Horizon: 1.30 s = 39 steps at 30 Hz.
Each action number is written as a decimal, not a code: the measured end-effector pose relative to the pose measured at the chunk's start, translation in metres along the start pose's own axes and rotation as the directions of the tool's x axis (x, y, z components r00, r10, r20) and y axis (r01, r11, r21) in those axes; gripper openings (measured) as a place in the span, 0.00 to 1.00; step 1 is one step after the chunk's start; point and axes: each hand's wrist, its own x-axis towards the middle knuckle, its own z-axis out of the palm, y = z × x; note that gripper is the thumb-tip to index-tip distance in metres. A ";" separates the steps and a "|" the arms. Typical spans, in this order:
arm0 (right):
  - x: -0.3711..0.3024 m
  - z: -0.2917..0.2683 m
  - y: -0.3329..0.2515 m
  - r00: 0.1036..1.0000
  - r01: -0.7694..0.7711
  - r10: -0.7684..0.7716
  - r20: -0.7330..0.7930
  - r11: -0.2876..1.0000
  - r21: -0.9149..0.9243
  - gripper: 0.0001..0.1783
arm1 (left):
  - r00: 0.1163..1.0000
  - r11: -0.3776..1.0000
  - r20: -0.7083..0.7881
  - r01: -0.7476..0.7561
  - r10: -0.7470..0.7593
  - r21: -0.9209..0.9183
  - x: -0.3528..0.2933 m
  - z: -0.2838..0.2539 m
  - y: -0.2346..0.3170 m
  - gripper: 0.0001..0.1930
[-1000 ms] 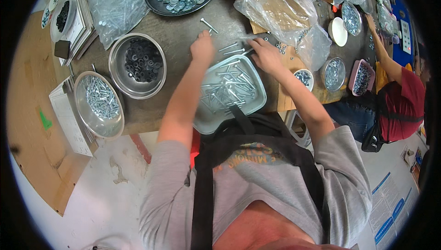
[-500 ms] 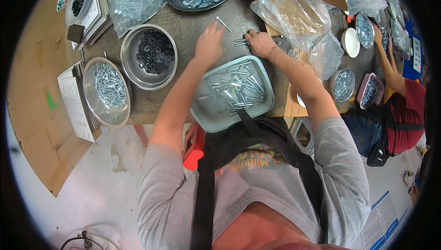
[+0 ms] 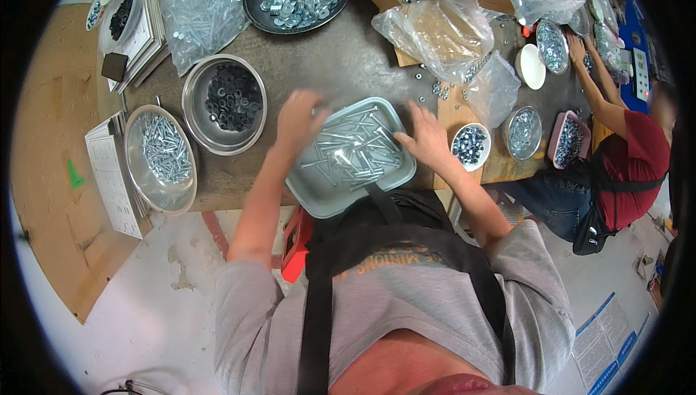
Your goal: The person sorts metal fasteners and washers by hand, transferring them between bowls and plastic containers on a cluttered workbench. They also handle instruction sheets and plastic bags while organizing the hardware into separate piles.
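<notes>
A pale blue-green plastic tray (image 3: 304, 190) sits at the table's front edge, before my body. Long silver bolts (image 3: 346, 150) lie jumbled in it, with what looks like a clear plastic piece among them. My left hand (image 3: 299, 121) is at the tray's upper left side, its fingers smeared by motion; whether it holds anything cannot be made out. At the tray's right rim, my right hand (image 3: 426, 137) is open, thumb and fingers apart, with nothing visible in it.
Left of the tray stand a steel bowl of black washers (image 3: 233, 97) and a bowl of short screws (image 3: 167, 150). A black pan of silver washers (image 3: 299, 0) is farther back. On the right are a white bowl of nuts (image 3: 470, 146), plastic bags (image 3: 442, 36) and a co-worker (image 3: 631, 152).
Both hands have drawn back toward me from the tabletop beyond the tray to its sides. The bolts that lay by my hands on the table no longer show there. My view has shifted slightly.
</notes>
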 end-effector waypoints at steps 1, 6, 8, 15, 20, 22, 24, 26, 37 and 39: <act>-0.008 0.004 0.013 0.980 -0.101 0.086 0.182 0.992 0.080 0.33 | 0.998 1.000 -0.065 -0.007 0.008 0.004 -0.031 -0.002 0.010 0.19; -0.037 0.045 0.048 0.743 -0.428 0.304 0.596 0.901 0.074 0.26 | 0.709 0.730 -0.330 0.679 -0.623 0.079 -0.179 0.030 0.032 0.27; -0.043 0.058 0.054 0.785 -0.396 0.293 0.547 0.915 0.078 0.25 | 0.558 0.589 -0.189 0.769 -0.808 -0.250 -0.203 0.058 0.021 0.24; 0.064 0.037 0.101 0.699 -0.653 0.345 0.626 0.665 0.363 0.31 | 0.602 0.512 0.064 0.726 -0.796 -0.460 -0.224 0.093 -0.046 0.21; 0.114 -0.017 0.063 0.916 -0.400 0.098 0.388 0.197 0.895 0.31 | 0.504 0.359 0.112 0.738 -0.856 -0.572 -0.229 0.103 -0.043 0.19; 0.137 -0.065 0.039 0.967 -0.230 -0.072 0.243 0.156 0.961 0.36 | 0.530 0.403 0.052 0.702 -0.846 -0.587 -0.230 0.106 -0.039 0.18; 0.159 -0.101 0.021 0.970 -0.232 0.016 0.242 0.341 0.911 0.34 | 0.521 0.325 0.110 0.670 -0.846 -0.667 -0.228 0.106 -0.036 0.18; 0.181 -0.118 0.016 0.948 -0.290 0.020 0.317 0.465 0.837 0.30 | 0.556 0.348 0.094 0.633 -0.826 -0.691 -0.225 0.104 -0.034 0.18; 0.152 0.044 0.134 0.999 0.019 0.000 0.052 0.930 -0.367 0.27 | 0.476 0.473 -0.060 0.836 -0.877 -0.279 -0.218 0.094 -0.006 0.19; 0.160 0.064 0.142 0.990 0.076 -0.114 -0.082 0.929 -0.363 0.27 | 0.475 0.482 -0.096 0.835 -0.875 -0.264 -0.216 0.096 -0.007 0.19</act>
